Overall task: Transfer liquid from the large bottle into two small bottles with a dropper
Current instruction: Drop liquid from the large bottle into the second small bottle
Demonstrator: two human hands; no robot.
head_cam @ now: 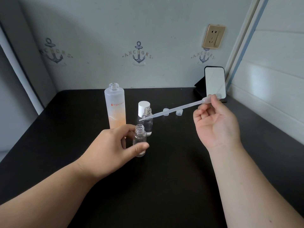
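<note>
Step in hand looks like dosing the small bottles, landmark = large frosted bottle [115, 106], uncapped, upright on the black table [164, 186]; left hand [113, 148] grips the near small clear bottle [139, 142] just in front-right of the large bottle, thumb and fingers round its body, mouth open; right hand [213, 122] pinches the bulb of the plastic dropper [172, 110] well to the right of the large bottle, stem slanting down-left; tip hangs in front of the second small bottle [147, 120], which stands just right of the large bottle, also open; can't tell if the dropper holds liquid, or how full either small bottle is.

Next move, my read: bring the tip over a bottle mouth and line it up; narrow necks, so aim matters.

Around: white cap [144, 108] behind the second small bottle; two small clear caps [166, 111] [179, 112] further right, under the stem; phone on a stand [214, 83] far right at the wall; nothing blocks the tip's path.
</note>
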